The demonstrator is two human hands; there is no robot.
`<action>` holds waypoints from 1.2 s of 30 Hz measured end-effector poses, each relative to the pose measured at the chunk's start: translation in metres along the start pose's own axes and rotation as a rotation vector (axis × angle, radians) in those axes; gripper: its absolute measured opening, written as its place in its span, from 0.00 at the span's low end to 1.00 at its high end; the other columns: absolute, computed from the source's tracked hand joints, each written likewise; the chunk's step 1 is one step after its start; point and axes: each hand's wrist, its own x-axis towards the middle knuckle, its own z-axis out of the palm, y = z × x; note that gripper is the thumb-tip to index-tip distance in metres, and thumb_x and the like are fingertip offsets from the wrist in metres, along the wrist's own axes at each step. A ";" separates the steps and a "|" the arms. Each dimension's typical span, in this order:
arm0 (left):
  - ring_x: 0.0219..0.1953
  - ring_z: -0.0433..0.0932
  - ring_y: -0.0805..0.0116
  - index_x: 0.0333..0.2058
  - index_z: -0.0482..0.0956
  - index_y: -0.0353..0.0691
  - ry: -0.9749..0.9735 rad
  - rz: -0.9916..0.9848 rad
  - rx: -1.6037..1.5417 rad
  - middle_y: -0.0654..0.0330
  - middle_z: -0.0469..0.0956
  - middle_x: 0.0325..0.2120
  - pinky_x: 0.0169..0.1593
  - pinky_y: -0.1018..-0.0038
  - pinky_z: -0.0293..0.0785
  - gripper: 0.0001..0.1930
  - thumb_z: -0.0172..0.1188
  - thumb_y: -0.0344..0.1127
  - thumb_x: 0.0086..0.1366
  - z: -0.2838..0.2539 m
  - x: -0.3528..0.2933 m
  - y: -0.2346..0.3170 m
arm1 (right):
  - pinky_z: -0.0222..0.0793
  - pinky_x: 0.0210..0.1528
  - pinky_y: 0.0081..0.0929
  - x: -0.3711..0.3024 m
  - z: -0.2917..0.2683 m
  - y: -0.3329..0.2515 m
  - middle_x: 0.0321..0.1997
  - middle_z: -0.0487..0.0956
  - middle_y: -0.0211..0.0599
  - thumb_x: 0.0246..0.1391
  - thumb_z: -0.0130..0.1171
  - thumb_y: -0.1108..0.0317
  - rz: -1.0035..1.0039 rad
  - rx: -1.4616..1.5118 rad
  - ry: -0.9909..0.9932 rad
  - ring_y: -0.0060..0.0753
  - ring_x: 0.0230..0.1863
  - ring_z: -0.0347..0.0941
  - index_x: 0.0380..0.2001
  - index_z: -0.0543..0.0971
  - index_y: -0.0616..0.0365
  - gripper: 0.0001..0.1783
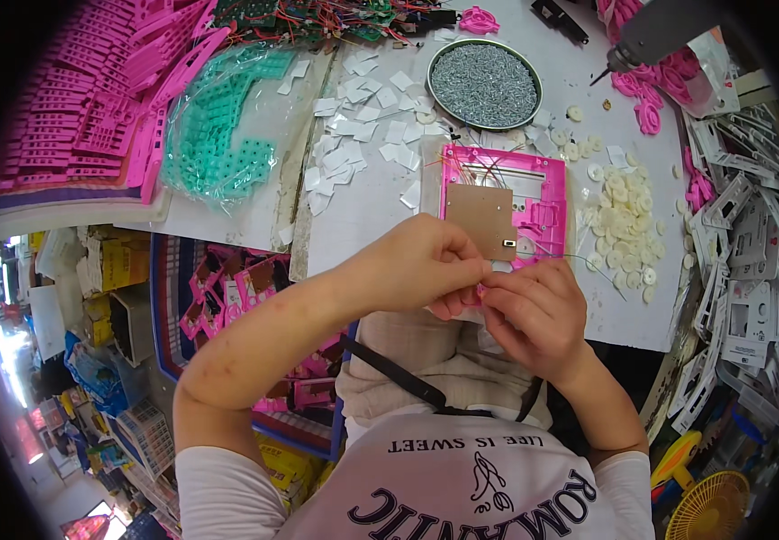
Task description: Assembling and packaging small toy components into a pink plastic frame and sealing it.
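My left hand (421,265) and my right hand (538,310) meet at the near edge of a pink plastic frame (547,193) lying on the white table (371,211). Both pinch something small between their fingertips; it is too small to name. A brown circuit board (480,219) with thin wires sits in the frame. Just right of the frame lies a heap of white round discs (624,229).
A round tray of silver screws (484,84) stands behind the frame. Small white squares (362,126) are scattered left of it, near a bag of green rubber pads (218,126). Pink parts (101,90) pile at far left, white plastic frames (741,234) at right. A powered screwdriver (655,36) hangs above.
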 end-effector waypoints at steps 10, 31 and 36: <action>0.26 0.81 0.56 0.32 0.79 0.33 0.342 0.682 0.944 0.55 0.79 0.28 0.32 0.67 0.77 0.07 0.67 0.28 0.58 -0.001 0.000 -0.012 | 0.67 0.42 0.39 0.016 0.007 0.005 0.35 0.77 0.29 0.36 0.67 0.68 -0.053 -0.172 -0.057 0.38 0.39 0.71 0.30 0.81 0.55 0.13; 0.39 0.75 0.61 0.30 0.75 0.40 0.506 0.858 0.667 0.60 0.74 0.36 0.43 0.66 0.68 0.10 0.70 0.26 0.53 -0.006 0.010 -0.052 | 0.66 0.50 0.41 0.038 0.006 0.001 0.27 0.72 0.29 0.38 0.60 0.68 -0.183 -0.291 -0.387 0.33 0.38 0.71 0.27 0.81 0.56 0.09; 0.34 0.72 0.64 0.33 0.77 0.38 0.666 0.712 -0.019 0.58 0.75 0.33 0.39 0.70 0.68 0.08 0.67 0.33 0.61 -0.027 0.013 -0.041 | 0.66 0.49 0.40 0.027 -0.002 0.002 0.30 0.73 0.28 0.42 0.61 0.69 -0.148 -0.254 -0.421 0.33 0.37 0.71 0.36 0.83 0.56 0.14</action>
